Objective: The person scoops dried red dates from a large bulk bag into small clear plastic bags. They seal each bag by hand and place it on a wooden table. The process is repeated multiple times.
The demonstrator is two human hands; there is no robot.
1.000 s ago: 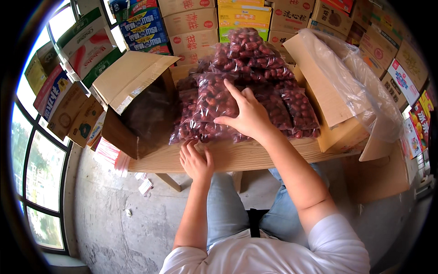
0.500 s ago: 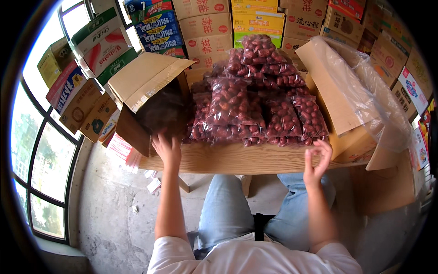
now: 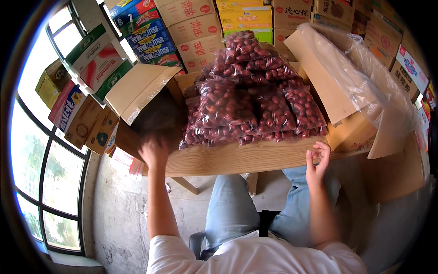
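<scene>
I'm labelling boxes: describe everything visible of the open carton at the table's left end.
The carton is brown, apparently cardboard, on the wooden table, its dark mouth toward the near edge. Shiny tape edges its upper panel; a side flap spreads left. The left hand, blurred, is at the mouth; contact is unclear.

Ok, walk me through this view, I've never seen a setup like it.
There is no machine: these are a person's own bare hands, seen from above by a head-worn fisheye camera, which bends straight edges. On the wooden table lies a heap of clear bags of dark red fruit, between an open cardboard box on the left and another on the right. The left hand, blurred, is at the left box's opening; its grip is unclear. The right hand, loosely curled near the table's front edge, looks empty.
</scene>
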